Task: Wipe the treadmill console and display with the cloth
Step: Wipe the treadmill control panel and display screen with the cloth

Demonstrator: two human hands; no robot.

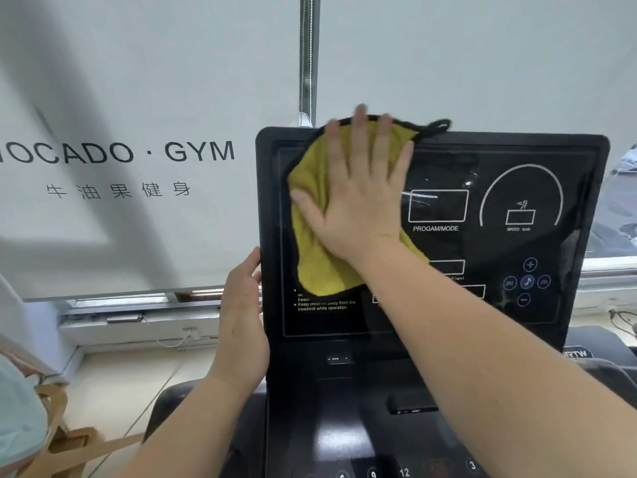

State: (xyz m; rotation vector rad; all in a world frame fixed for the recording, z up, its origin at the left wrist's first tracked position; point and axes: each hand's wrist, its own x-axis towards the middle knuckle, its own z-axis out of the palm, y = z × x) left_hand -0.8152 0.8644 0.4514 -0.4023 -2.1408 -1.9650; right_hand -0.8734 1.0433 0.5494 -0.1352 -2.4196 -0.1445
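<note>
Two hands (358,198), one cloth (310,215), perhaps flattened.

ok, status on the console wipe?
Right hand flat on yellow cloth, display upper left. Left hand steadies console edge. Nothing in the way.

Read on display (482,236): "PROGAM/MODE", "SPEED km/h", "Keep children away from the treadmill while operation" at 7 o'clock. On console (406,470): 9, 12, 3. On blind (138,98): "OCADO · GYM", "牛油果健身".
</note>
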